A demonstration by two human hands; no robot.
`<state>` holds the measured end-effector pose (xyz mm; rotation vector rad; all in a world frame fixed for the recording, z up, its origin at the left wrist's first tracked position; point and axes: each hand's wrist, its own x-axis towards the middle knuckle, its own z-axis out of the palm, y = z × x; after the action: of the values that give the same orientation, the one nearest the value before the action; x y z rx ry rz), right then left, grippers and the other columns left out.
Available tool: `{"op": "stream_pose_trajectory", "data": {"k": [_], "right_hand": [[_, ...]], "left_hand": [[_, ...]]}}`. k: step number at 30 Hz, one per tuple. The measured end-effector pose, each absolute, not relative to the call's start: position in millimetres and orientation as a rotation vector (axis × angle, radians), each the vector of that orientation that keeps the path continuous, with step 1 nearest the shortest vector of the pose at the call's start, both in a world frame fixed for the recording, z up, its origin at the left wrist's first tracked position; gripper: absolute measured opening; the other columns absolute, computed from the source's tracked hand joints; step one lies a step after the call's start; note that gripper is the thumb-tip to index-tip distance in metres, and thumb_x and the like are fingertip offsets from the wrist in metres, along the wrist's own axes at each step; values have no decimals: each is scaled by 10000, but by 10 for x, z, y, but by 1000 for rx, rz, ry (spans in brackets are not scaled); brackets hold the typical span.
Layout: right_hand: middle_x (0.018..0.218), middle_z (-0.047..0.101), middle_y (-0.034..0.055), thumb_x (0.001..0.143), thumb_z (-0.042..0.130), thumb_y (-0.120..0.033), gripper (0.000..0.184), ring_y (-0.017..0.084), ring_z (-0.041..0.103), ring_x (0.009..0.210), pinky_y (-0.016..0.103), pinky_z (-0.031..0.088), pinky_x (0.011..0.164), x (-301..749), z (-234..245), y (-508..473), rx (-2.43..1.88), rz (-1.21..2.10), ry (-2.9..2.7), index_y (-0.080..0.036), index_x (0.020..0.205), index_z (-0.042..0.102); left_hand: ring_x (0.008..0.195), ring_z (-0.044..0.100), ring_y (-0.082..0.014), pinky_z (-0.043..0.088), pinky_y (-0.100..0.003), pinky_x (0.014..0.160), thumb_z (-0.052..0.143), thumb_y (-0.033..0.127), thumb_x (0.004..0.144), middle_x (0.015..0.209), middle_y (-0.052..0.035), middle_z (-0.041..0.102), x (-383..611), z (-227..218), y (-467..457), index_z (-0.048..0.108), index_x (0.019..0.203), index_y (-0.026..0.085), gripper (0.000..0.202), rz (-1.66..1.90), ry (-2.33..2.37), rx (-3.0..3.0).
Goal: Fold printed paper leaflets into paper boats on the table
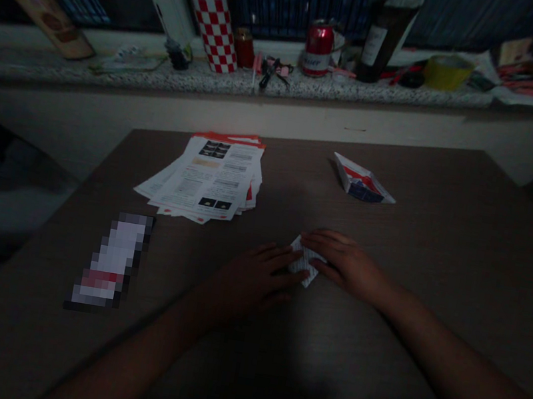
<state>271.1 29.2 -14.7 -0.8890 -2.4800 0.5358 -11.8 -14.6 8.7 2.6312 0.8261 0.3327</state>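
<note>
Paper is what you have under both hands: a small folded sheet (305,264) with fine print on it. It lies on the brown table (440,254) just in front of you, near the table's middle. Your left hand (254,278) rests palm down with the fingers stretched out, and its fingertips touch the near left edge of the folded sheet. Your right hand (347,263) lies flat over the far right part, fingers extended and close together, covering a good share of it. As far as the dim light shows, neither hand has closed round it; both press it to the table rather than grip it.

Expect it to be very light and thin, limp where it is single and somewhat stiffer along its folds. It will likely slide on the smooth tabletop and crease wherever you pinch it. Take it by a folded edge or a corner, thumb under and fingers above, with the other hand pinning it.

Well apart to the far left sits a fanned stack of leaflets (209,177). To the far right lies another folded paper piece (363,181) in red, white and blue. A blurred-out oblong (109,262) lies left of your left forearm
</note>
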Motion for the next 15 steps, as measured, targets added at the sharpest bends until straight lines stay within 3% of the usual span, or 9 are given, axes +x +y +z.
{"op": "stream_pose_trajectory", "data": {"k": [6, 15], "right_hand": [[1587, 585, 68, 1057, 606, -258, 513, 319, 558, 1433, 572, 492, 1163, 2720, -196, 292, -849, 410, -2552, -324, 1563, 547], [1607, 562, 70, 1067, 579, -247, 558, 313, 519, 1474, 573, 486, 1172, 2741, -236, 281, -880, 422, -2576, -308, 1611, 471]], "left_hand": [[1497, 505, -280, 404, -497, 1251, 585, 329, 1079, 1583, -69, 580, -82, 104, -185, 524, 1567, 304, 493, 324, 823, 2629], [1570, 402, -286, 370, -527, 1274, 594, 373, 1072, 1686, -58, 442, -139, 80, -220, 484, 1598, 345, 537, 278, 785, 2593]]}}
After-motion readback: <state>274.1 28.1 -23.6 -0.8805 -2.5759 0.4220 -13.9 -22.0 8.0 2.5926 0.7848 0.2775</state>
